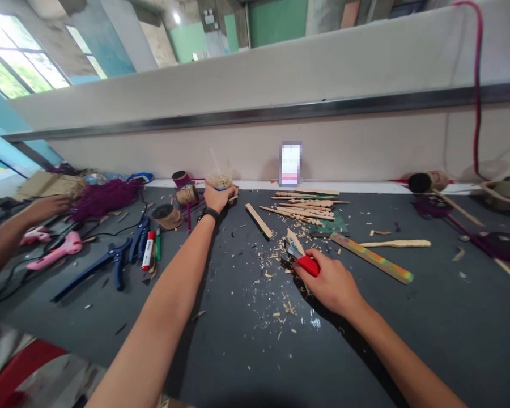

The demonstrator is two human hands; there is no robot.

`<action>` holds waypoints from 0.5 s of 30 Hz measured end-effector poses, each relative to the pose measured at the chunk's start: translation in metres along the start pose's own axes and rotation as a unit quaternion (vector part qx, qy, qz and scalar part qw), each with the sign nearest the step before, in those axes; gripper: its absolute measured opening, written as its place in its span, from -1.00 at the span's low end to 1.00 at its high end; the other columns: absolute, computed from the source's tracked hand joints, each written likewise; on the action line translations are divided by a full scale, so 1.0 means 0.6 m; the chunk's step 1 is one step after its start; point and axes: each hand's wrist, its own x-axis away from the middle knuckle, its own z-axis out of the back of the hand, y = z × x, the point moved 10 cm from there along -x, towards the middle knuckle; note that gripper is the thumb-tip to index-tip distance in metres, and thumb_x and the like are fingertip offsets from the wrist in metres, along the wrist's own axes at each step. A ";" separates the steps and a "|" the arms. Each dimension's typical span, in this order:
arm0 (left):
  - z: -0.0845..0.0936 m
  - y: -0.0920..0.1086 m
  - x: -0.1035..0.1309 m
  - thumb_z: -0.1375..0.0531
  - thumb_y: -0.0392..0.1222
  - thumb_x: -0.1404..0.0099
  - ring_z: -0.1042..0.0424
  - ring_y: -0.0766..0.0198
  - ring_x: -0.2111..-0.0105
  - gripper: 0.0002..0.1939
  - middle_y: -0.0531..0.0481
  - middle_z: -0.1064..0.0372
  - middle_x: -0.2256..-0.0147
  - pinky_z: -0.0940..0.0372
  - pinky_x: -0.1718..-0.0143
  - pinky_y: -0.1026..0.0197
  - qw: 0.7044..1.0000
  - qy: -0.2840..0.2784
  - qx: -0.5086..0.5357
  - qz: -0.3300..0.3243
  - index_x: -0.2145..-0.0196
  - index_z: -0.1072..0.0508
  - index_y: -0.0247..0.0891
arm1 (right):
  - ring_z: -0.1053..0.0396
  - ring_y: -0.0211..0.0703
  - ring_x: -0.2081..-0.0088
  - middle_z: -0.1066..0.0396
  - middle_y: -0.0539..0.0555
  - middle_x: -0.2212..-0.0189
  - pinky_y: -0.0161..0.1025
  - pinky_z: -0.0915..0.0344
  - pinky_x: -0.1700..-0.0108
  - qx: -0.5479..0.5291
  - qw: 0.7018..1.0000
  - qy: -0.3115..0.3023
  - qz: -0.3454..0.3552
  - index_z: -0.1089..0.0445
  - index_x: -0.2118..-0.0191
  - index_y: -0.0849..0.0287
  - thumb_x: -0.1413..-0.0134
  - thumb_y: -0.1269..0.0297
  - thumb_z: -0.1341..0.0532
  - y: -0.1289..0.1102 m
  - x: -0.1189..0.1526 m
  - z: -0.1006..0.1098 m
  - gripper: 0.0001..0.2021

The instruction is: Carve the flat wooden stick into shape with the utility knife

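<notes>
At the back of the table my left hand (219, 196), with a dark band on its wrist, is closed around the lower part of a clear plastic cup (219, 178) with a straw. My right hand (329, 277) grips a red-handled knife (308, 266) low over the table, its grey blade pointing away from me. A pale wooden piece (296, 242) lies along the blade; whether my fingers also hold it I cannot tell. Wood shavings (276, 266) are scattered around. Several carved wooden sticks (306, 211) lie beyond, near a flat wooden strip (259, 221).
A multicoloured strip (372, 258) and a pale stick (397, 243) lie right. Leftward are a red marker (148, 250), blue pliers (119, 263), a pink glue gun (57, 252), spools (166, 216) and purple yarn (104, 198) beside another person's hand (53, 209). A lit phone (290, 164) stands behind.
</notes>
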 end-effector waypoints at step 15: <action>0.043 0.047 -0.017 -0.56 0.04 -0.07 -0.53 0.04 -0.14 -0.38 -0.26 -0.55 -0.13 -0.30 -0.26 -0.03 0.999 -0.003 -0.005 -0.053 0.02 -0.44 -0.20 | -0.58 0.18 0.25 -0.66 0.17 0.22 -0.13 -0.18 0.33 0.020 1.000 -0.009 -0.003 -0.52 -0.07 -0.01 -0.28 -0.17 -0.13 0.002 0.000 -0.003 -0.54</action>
